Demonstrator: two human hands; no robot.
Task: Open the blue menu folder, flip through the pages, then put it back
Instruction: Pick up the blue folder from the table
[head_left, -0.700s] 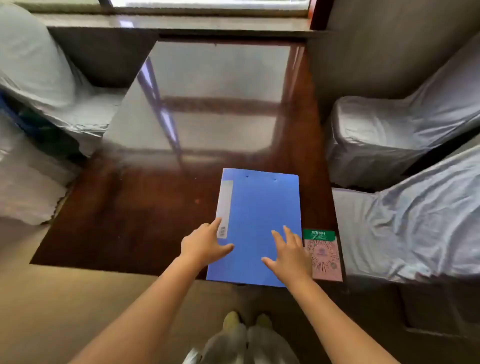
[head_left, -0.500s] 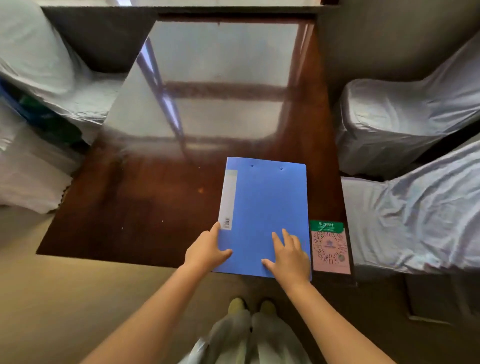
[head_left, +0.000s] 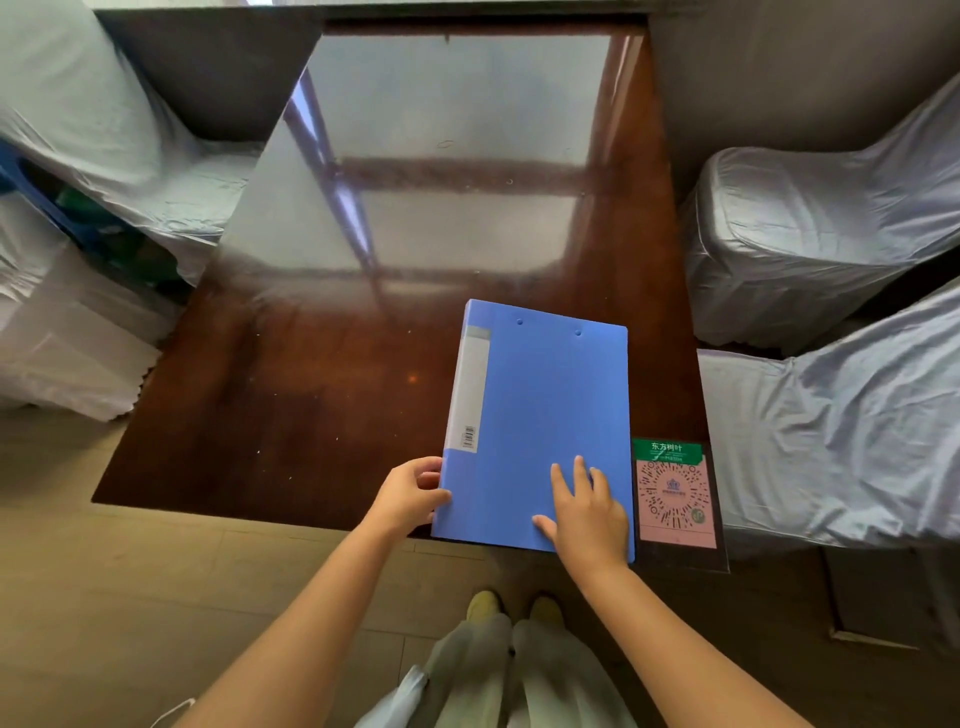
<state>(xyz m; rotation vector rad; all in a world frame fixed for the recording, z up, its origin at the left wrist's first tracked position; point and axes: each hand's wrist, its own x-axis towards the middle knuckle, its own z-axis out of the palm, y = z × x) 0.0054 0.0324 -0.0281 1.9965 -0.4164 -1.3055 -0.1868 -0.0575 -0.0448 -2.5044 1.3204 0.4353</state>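
Observation:
The blue menu folder (head_left: 545, 415) lies closed and flat near the front right of a dark glossy wooden table (head_left: 291, 415), its white-labelled spine to the left. My left hand (head_left: 410, 493) grips the folder's lower left edge at the spine, fingers curled around it. My right hand (head_left: 587, 512) rests flat on the cover's lower right corner with fingers spread.
A pink and green QR-code card (head_left: 675, 493) lies on the table just right of the folder. Cloth-covered chairs stand to the right (head_left: 810, 239) and to the left (head_left: 93, 119). The table's front edge runs just below my hands.
Both hands came down onto the folder. The left hand slid from the cover to clasp the spine edge; the right hand settled flat on the lower right corner.

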